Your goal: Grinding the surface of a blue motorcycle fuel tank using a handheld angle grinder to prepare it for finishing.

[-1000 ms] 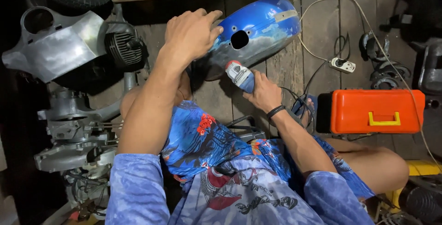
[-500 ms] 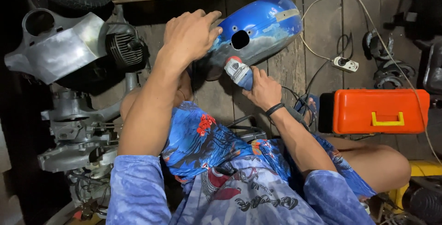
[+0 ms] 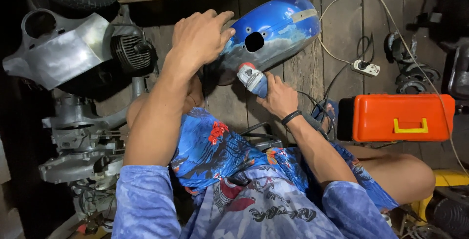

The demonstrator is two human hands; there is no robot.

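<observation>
The blue panel [image 3: 273, 33], a curved painted body part with a dark oval hole, lies on the plank floor [image 3: 342, 29] just ahead of the seated person's knees; the left hand [image 3: 200, 36] rests flat on its near left end, fingers spread wide, holding nothing but pressing down; the right hand [image 3: 281, 97] is wrapped around a small grinder [image 3: 251, 77], whose red-and-grey head touches the panel's lower edge; a black band sits on that wrist; a white cord runs to a socket strip [image 3: 366, 68] on the right; an orange toolbox [image 3: 400, 117] stands beside the right knee; a bare metal shroud [image 3: 58, 53] and an engine [image 3: 83, 141] lie to the left.
</observation>
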